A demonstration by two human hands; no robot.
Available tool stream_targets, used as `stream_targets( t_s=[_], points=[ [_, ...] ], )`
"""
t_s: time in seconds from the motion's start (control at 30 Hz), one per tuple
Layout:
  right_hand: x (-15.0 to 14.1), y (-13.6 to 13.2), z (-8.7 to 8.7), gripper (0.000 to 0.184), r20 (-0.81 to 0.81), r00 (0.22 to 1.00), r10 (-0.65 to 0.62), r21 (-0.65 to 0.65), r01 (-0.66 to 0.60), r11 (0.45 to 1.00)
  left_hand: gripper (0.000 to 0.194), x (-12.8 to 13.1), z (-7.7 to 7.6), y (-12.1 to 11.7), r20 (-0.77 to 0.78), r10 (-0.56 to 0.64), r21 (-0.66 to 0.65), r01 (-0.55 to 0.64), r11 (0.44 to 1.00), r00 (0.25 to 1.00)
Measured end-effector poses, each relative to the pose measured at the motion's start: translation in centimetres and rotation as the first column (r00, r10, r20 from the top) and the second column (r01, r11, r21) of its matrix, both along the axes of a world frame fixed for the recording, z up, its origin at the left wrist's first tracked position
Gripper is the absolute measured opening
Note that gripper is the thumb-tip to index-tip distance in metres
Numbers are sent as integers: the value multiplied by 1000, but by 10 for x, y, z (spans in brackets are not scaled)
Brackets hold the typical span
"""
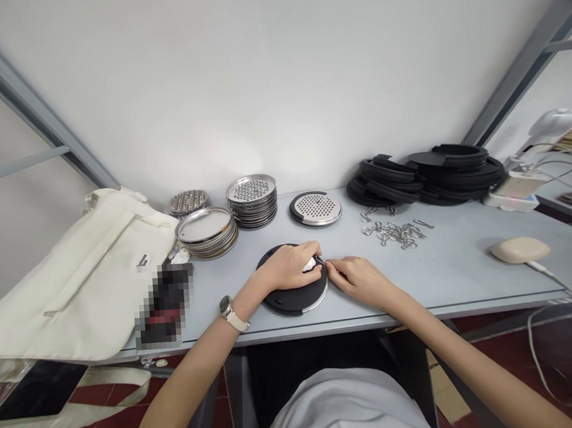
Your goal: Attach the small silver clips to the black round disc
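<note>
"Black disc (pixel 291 299), matte, with a silvery rim (pixel 319 302): where does it lie?"

"On the smooth grey surface (pixel 449 272), under the left hand (pixel 289 267), just left of the right hand (pixel 360 280). Round, so no long axis."

"And their hold?"

"Left fingers bend around a white piece (pixel 309 265); right fingertips sit close together at the edge. Whether either grips, I can't tell. Shiny wire clips (pixel 401 233) lie beyond."

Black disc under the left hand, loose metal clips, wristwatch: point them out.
Black disc (pixel 291 299): head view, bare top surface near the front edge.
Metal clips (pixel 404 234): head view, middle of the scattered pile.
Wristwatch (pixel 226 306): head view, watch case.
</note>
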State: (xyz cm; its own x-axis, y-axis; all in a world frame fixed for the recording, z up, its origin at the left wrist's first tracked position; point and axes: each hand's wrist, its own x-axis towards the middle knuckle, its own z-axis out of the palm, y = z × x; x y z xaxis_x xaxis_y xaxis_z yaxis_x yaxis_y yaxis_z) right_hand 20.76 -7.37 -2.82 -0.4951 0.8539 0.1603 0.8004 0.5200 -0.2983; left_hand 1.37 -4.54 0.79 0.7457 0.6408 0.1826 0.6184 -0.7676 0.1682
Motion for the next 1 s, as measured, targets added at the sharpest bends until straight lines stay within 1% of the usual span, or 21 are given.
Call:
stream_targets(
  t_s=[0.47,1.0],
  points=[
    [0,0,-1,41,-26,1000,5,-10,-5,1000,20,0,-2,0,8,18,5,-18,1000,1000],
    [0,0,-1,40,-29,1000,5,-10,-5,1000,19,0,-3,2,30,14,-45,-12,999,999]
  ],
)
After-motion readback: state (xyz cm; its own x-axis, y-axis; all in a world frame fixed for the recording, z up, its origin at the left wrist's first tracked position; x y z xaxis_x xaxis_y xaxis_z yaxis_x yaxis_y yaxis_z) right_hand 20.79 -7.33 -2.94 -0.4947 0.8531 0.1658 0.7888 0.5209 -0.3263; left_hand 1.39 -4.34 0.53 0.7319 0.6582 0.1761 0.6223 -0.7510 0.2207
